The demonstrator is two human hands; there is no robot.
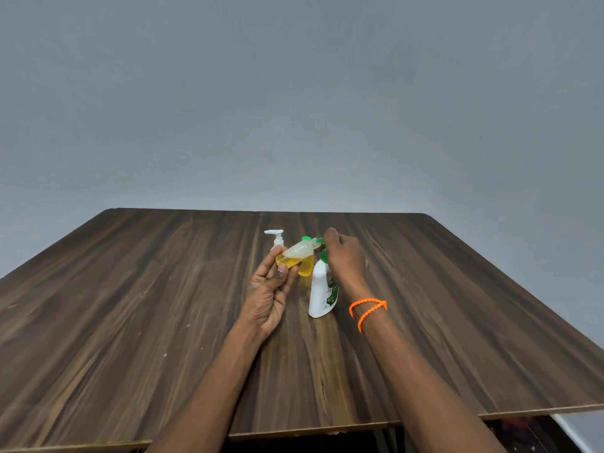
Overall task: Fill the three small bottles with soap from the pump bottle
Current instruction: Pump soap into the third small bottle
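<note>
My left hand grips a small clear bottle, tilted with its mouth at the green spout; yellow soap fills its lower part. My right hand rests on the green pump head of the white pump bottle, fingers curled over it. Behind the tilted bottle stands a small bottle of yellow soap with a green cap. A small bottle with a white pump top stands further back left, its body mostly hidden.
Everything sits on a dark wooden table against a grey wall. An orange beaded band circles my right wrist. The table's front edge runs near the bottom of the view.
</note>
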